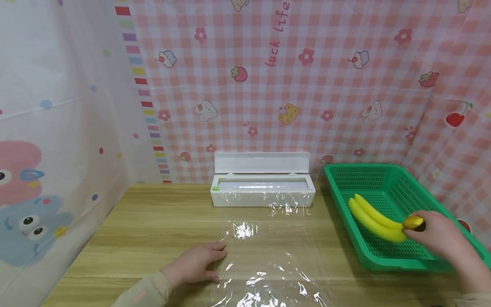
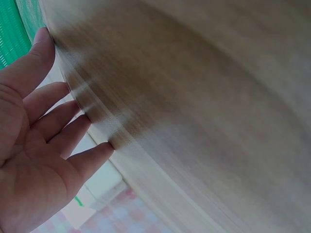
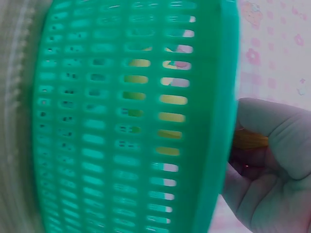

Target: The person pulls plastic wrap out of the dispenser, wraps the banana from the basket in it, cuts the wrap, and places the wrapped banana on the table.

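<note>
My right hand (image 1: 439, 233) grips the golden stem end (image 1: 412, 222) of a pair of yellow bananas (image 1: 377, 224). The bananas are over the inside of the green basket (image 1: 347, 217); whether they touch its bottom I cannot tell. In the right wrist view, the basket wall (image 3: 201, 121) hides most of them, and yellow shows through its slots. My left hand (image 1: 195, 262) rests its fingertips at the left edge of a sheet of clear plastic wrap (image 1: 268, 256) on the table. In the left wrist view, its fingers (image 2: 63, 136) are spread and fairly straight.
A white wrap dispenser box (image 1: 262, 198) stands at the back of the wooden table (image 1: 153, 213), its lid (image 1: 261, 163) raised. The wrap runs from its front towards me. Behind hangs a pink checked cloth (image 1: 245, 94); a white printed cloth (image 1: 76, 119) covers the left side.
</note>
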{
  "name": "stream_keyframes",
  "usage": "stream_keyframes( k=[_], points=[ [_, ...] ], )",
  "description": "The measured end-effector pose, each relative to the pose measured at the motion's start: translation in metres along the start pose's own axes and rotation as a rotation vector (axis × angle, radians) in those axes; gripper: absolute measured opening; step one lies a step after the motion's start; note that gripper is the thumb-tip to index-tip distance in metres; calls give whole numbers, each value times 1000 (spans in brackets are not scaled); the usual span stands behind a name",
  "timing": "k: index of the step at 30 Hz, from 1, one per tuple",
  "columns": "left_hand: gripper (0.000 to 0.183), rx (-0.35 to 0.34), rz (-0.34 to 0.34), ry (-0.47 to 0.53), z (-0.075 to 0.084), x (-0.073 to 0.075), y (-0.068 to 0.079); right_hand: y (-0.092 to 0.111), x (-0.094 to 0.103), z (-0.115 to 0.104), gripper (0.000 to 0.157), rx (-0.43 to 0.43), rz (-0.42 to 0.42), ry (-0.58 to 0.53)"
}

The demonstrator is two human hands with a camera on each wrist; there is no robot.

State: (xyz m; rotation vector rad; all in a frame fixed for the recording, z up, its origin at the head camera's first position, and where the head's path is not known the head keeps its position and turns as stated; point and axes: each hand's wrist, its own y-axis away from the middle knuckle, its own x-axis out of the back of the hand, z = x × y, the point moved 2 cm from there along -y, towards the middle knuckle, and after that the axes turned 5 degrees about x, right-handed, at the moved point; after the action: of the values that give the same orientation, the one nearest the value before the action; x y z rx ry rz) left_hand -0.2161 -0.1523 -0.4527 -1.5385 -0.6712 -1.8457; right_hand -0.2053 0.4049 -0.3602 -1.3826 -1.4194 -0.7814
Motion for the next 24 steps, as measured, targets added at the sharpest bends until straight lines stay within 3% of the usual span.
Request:
stream_keyframes(
  k=[10, 24],
  points=[
    [69, -15, 5, -8, -3, -3, -1, 8, 14, -5, 20, 41, 201, 38],
    [68, -10, 9, -1, -1, -1, 0, 13, 30, -23, 21, 40, 299, 56]
  ],
)
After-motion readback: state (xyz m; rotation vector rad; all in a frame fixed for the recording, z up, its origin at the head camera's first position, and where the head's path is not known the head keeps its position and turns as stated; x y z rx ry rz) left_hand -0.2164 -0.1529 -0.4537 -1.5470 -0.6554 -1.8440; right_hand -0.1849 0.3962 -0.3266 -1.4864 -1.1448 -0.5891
